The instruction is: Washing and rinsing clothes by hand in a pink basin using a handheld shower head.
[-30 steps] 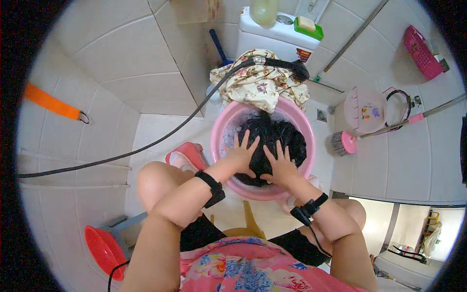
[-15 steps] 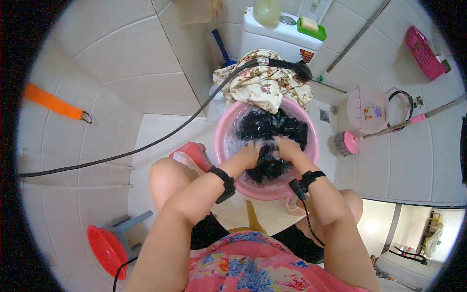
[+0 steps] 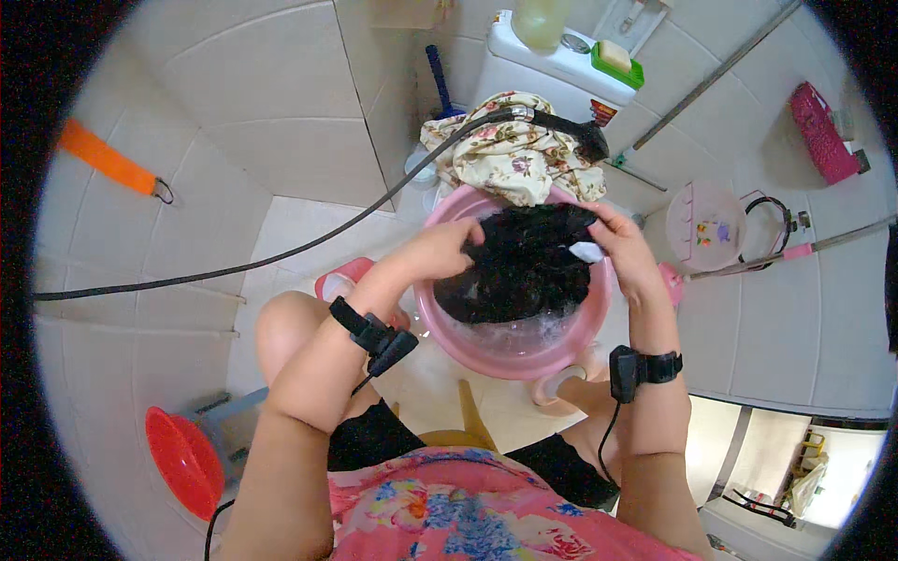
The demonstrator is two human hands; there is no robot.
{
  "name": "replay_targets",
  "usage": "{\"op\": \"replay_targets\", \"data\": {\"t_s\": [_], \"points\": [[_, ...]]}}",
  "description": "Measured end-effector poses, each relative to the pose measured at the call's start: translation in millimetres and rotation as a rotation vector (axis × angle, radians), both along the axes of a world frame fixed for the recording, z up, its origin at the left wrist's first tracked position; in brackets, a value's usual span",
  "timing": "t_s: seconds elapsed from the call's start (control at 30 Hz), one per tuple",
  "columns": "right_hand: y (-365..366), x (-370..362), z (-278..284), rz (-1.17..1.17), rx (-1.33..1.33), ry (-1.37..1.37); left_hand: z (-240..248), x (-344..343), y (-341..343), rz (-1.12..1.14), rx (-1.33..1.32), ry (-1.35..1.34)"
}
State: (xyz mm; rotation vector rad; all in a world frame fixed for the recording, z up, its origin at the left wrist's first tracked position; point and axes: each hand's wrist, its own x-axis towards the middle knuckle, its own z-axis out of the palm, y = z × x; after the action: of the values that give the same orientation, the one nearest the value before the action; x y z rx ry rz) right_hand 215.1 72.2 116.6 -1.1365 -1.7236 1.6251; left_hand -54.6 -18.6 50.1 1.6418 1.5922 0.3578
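Observation:
A wet black garment [image 3: 519,271] is spread over a pink basin [image 3: 559,357] of sudsy water. At the garment's left edge my left hand [image 3: 447,251] has its fingers curled on the cloth. My right hand [image 3: 625,241] pinches its upper right corner, close to a small white tag [image 3: 586,251]. Below the cloth, foamy water [image 3: 524,338] shows at the near side of the basin. What lies under the garment is hidden.
Behind the basin, a floral cloth [image 3: 516,166] is heaped with a black shower hose [image 3: 369,226] across it. A white tank [image 3: 561,77] stands at the back. Pink slippers are by my feet, a red basin [image 3: 184,463] at lower left, a long-handled brush [image 3: 672,283] at right.
Both hands have risen from pressing in the water and moved apart. The black garment, bunched in the suds before, is now lifted and spread between them, with a white tag showing.

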Motion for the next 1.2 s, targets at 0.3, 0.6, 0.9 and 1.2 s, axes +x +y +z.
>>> {"op": "replay_targets", "data": {"t_s": [0.3,0.6,0.9,1.2], "points": [[-21.8,-13.0,57.2,0.073,-0.095,0.493,13.4,44.0,12.9,0.118,0.299,-0.397],[-32.3,5.5,-51.1,0.208,0.529,-0.711,-26.8,35.3,0.1,0.118,0.200,-0.202],[-68.3,-28.3,-137.1,0.478,0.545,-1.208,-62.4,80.0,-15.4,-0.226,-0.189,0.462],[-48.3,-32.3,-163.5,0.567,0.366,-1.224,-121.7,65.9,-6.4,-0.305,-0.101,0.424]]}}
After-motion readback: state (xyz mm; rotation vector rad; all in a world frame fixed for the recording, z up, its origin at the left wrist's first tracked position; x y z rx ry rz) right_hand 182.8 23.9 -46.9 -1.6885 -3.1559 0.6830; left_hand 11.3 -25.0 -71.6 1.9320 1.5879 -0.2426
